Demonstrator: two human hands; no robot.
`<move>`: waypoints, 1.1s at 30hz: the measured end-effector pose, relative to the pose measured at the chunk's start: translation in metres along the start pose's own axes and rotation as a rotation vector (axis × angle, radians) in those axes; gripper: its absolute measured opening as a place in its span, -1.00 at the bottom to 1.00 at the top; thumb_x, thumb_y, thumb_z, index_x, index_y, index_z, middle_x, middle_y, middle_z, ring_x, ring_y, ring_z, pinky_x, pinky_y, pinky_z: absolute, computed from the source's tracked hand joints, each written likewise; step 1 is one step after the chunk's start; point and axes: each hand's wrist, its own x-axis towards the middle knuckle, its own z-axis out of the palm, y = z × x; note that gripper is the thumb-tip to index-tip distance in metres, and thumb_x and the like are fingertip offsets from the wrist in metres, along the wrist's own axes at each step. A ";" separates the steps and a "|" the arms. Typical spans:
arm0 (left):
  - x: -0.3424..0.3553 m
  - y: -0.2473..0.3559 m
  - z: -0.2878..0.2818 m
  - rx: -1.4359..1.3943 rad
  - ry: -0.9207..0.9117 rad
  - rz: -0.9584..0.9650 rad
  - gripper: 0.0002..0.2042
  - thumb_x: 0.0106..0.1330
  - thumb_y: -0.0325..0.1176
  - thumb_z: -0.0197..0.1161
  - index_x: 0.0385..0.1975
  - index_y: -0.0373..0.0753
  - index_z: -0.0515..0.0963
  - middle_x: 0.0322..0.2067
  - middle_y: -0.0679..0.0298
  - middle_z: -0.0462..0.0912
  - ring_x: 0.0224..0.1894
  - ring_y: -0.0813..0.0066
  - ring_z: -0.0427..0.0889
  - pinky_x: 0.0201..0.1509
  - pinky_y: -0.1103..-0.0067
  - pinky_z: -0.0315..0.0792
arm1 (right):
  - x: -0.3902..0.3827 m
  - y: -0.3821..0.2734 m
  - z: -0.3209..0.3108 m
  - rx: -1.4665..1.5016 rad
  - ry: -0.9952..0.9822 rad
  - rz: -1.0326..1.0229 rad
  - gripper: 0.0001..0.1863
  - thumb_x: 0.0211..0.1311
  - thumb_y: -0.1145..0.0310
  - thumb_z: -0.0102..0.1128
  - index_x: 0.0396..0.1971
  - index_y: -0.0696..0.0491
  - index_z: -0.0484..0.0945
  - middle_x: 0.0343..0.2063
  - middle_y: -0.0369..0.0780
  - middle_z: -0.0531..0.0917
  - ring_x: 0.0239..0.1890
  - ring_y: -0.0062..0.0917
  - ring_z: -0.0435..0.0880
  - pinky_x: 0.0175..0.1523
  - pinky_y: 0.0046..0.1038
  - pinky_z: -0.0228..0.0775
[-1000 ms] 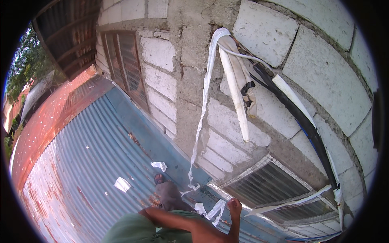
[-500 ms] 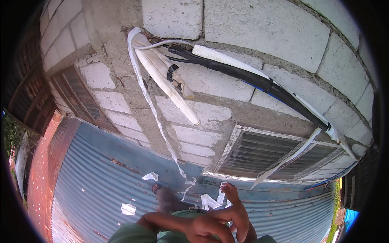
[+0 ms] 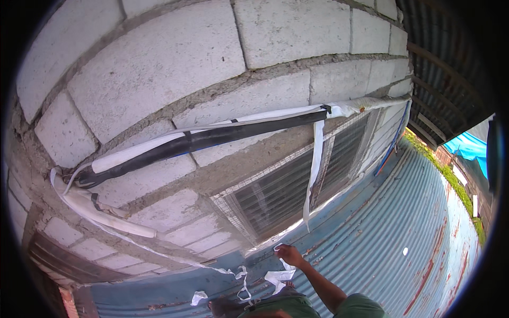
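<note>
My right hand (image 3: 289, 255) reaches forward over the roof, its fingers closed on the end of a white strip (image 3: 287, 266). The strip hangs down to a wider crumpled white piece (image 3: 277, 278) by my feet. My left hand is out of sight; only a sliver of skin, perhaps the left forearm, shows at the lower edge. Along the block wall runs a bundle of cables wrapped in black (image 3: 238, 132), with white wrapping (image 3: 138, 152) over part of it. Another white strip (image 3: 315, 175) dangles from the bundle's right part, beyond my right hand and apart from it.
A louvred window with wire mesh (image 3: 275, 193) lies below the bundle. I stand on a blue corrugated metal roof (image 3: 366, 249). At the left, a white-wrapped stub (image 3: 127, 225) and a long thin white strip (image 3: 180, 259) hang from the wall. A white scrap (image 3: 199, 298) lies near my foot.
My view has swung to the right along the wall. My right arm has stretched out forward with the white strip; my left hand has dropped out of view.
</note>
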 end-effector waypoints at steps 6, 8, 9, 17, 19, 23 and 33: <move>0.037 0.007 -0.096 1.010 0.475 -0.451 -0.56 -0.08 -0.35 0.51 -0.13 -0.22 0.59 -0.04 0.20 0.53 -0.01 0.18 0.49 0.01 0.37 0.39 | 0.113 -0.128 -0.128 0.066 0.596 -0.408 -0.79 0.30 0.32 0.22 -0.22 0.17 0.58 -0.44 -0.31 0.63 -0.39 -0.67 0.61 -0.27 -0.60 0.42; 0.058 -0.003 -0.134 1.363 0.528 -0.496 -0.47 -0.06 -0.36 0.51 0.00 -0.19 0.53 0.04 0.19 0.47 0.09 0.18 0.42 0.11 0.32 0.32 | 0.147 -0.184 -0.167 0.239 0.712 -0.554 -0.75 0.29 0.27 0.23 -0.19 0.15 0.58 -0.39 -0.32 0.64 -0.36 -0.67 0.60 -0.26 -0.61 0.40; 0.070 -0.008 -0.153 1.525 0.538 -0.487 -0.40 -0.07 -0.37 0.51 0.08 -0.17 0.49 0.07 0.18 0.43 0.13 0.17 0.39 0.18 0.29 0.28 | 0.164 -0.210 -0.184 0.303 0.777 -0.544 -0.73 0.28 0.25 0.23 -0.17 0.14 0.58 -0.36 -0.32 0.64 -0.34 -0.68 0.59 -0.25 -0.60 0.41; 0.155 -0.053 -0.248 1.822 0.295 -0.654 -0.38 0.08 -0.19 0.42 0.19 -0.14 0.39 0.07 0.11 0.41 0.14 0.17 0.35 0.17 0.26 0.23 | 0.269 -0.265 -0.196 -0.195 1.267 -0.414 -0.44 0.09 0.30 0.38 0.10 0.15 0.46 -0.24 -0.09 0.56 -0.24 -0.36 0.56 -0.04 -0.36 0.42; 0.171 -0.064 -0.253 1.779 0.232 -0.639 -0.38 0.09 -0.16 0.40 0.19 -0.15 0.39 0.06 0.10 0.42 0.15 0.16 0.35 0.16 0.25 0.23 | 0.278 -0.265 -0.189 0.189 1.060 -0.431 -0.50 0.14 0.38 0.30 0.10 0.16 0.45 -0.29 -0.14 0.57 -0.27 -0.42 0.58 -0.07 -0.42 0.43; 0.210 -0.082 -0.257 1.696 0.163 -0.648 -0.37 0.09 -0.12 0.40 0.18 -0.17 0.40 0.04 0.09 0.45 0.15 0.14 0.37 0.17 0.24 0.25 | 0.280 -0.282 -0.170 0.521 0.981 -0.607 -0.65 0.22 0.57 0.10 0.04 0.13 0.50 -0.40 -0.26 0.59 -0.44 -0.61 0.54 -0.30 -0.54 0.41; 0.316 -0.161 -0.280 1.536 0.126 -0.699 -0.52 0.39 -0.06 0.04 0.21 -0.19 0.39 0.06 0.03 0.50 0.16 0.10 0.45 0.16 0.29 0.36 | 0.261 -0.315 -0.144 1.734 0.167 -0.542 -0.68 0.35 0.41 -0.15 0.07 -0.10 0.37 -0.04 -0.27 0.51 0.03 -0.46 0.46 0.18 -0.26 0.22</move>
